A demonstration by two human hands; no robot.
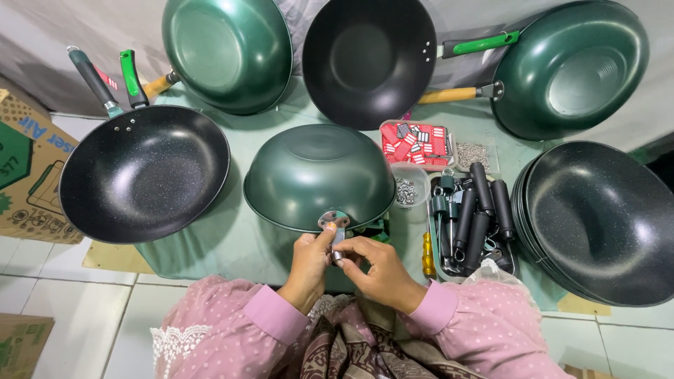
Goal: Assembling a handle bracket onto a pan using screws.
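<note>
A dark green wok (316, 172) lies upside down on the green cloth in front of me, its metal handle bracket (334, 220) facing me. My left hand (309, 264) pinches the bracket from the left. My right hand (380, 270) holds a small metal fitting (338, 247) against the bracket from below. Both hands meet at the wok's near rim.
A tray of black handles (476, 217), a yellow screwdriver (428, 256), a cup of screws (406, 189) and a box of red packets (417, 144) sit to the right. Finished woks (144, 172) (368, 60) (228, 49) (572, 67) ring the cloth; a stack of bare woks (600, 221) is far right. Cardboard box (24, 168) at left.
</note>
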